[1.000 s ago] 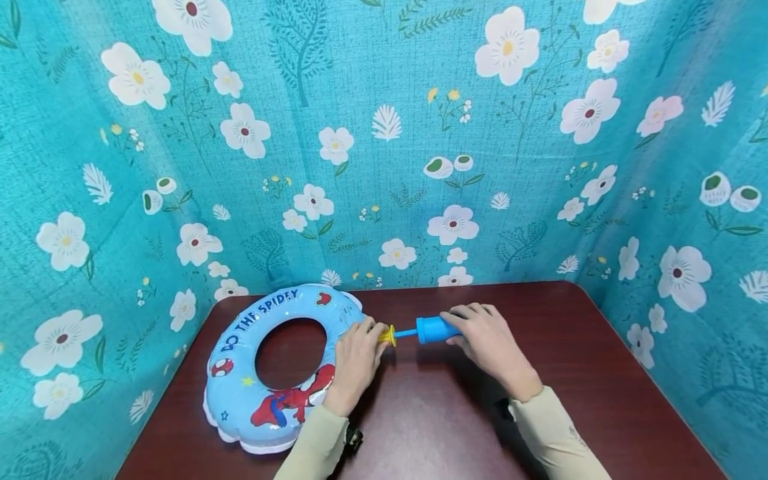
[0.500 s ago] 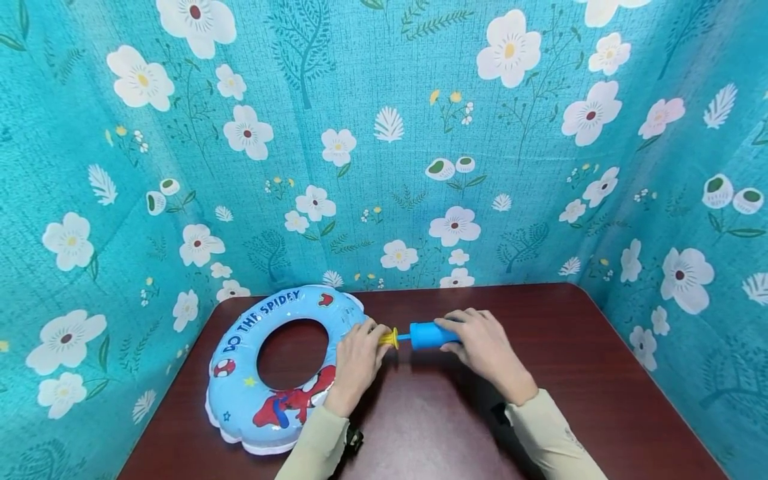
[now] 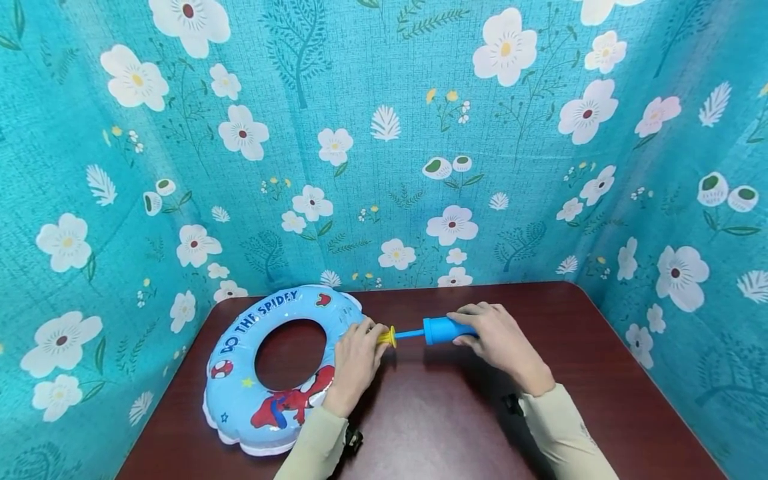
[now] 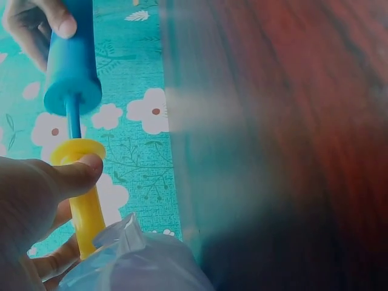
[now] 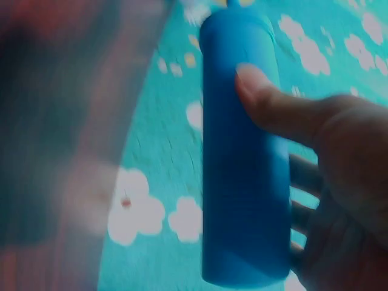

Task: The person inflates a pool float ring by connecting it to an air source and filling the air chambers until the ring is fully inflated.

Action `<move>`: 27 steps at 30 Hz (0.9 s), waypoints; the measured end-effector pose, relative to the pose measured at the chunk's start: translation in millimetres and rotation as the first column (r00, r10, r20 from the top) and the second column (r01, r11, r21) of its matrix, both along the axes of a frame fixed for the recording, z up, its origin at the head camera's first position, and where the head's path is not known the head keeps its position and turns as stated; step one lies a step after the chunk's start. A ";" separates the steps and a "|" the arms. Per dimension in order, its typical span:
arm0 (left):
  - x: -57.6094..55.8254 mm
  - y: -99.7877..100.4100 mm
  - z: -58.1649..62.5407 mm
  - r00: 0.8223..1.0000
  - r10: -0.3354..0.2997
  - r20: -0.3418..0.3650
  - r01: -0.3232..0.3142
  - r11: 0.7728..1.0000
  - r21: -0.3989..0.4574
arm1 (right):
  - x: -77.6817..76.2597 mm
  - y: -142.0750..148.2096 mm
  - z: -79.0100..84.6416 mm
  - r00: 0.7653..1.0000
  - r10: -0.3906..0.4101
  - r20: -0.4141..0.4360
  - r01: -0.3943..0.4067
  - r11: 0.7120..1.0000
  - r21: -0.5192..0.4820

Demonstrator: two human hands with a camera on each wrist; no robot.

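Observation:
A light-blue inflatable swim ring (image 3: pixel 237 400) with cartoon print and lettering lies at the left of the table. At its right edge my left hand (image 3: pixel 356 363) grips the yellow end (image 4: pixel 88 212) of a hand pump, thumb just below the yellow flange. The lower tip of that yellow part meets clear plastic of the ring (image 4: pixel 151 264) in the left wrist view. My right hand (image 3: pixel 498 337) holds the pump's blue barrel (image 5: pixel 242 170), thumb on one side and fingers behind. A stretch of thin blue rod (image 3: pixel 410 333) shows between barrel and flange.
The dark reddish-brown table (image 3: pixel 420 427) extends in front and to the right. A teal flowered curtain (image 3: pixel 384 167) surrounds its back and sides. Dark wrist devices (image 3: pixel 354 439) sit at the sleeve cuffs.
My right hand moved the blue barrel left toward the yellow flange, then back right, so more of the rod shows now. The left hand and swim ring stay in place.

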State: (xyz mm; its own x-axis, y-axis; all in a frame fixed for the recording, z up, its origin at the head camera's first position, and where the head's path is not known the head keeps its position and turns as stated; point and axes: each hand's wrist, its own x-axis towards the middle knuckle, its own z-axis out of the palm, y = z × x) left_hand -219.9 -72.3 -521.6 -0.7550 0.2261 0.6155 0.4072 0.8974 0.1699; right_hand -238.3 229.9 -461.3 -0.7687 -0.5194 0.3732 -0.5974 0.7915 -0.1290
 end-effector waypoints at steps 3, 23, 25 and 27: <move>-0.1 0.2 -0.6 1.000 -0.006 -0.004 0.006 1.000 0.003 | 2.6 -18.7 -7.7 0.997 0.006 -0.080 -0.006 1.000 0.011; -3.8 -1.4 -4.8 0.999 0.037 -0.027 -0.037 0.999 -0.002 | -5.0 -4.8 -6.6 0.990 -0.016 -0.140 0.009 0.999 -0.047; -3.6 -1.2 -4.2 0.999 0.039 -0.029 -0.039 0.999 0.000 | -5.9 1.4 -3.9 0.990 -0.019 -0.143 0.011 0.998 -0.055; -3.4 -0.6 -4.0 0.999 0.038 -0.031 -0.038 0.999 0.002 | -6.2 2.3 -3.5 0.989 -0.011 -0.144 0.004 0.999 -0.048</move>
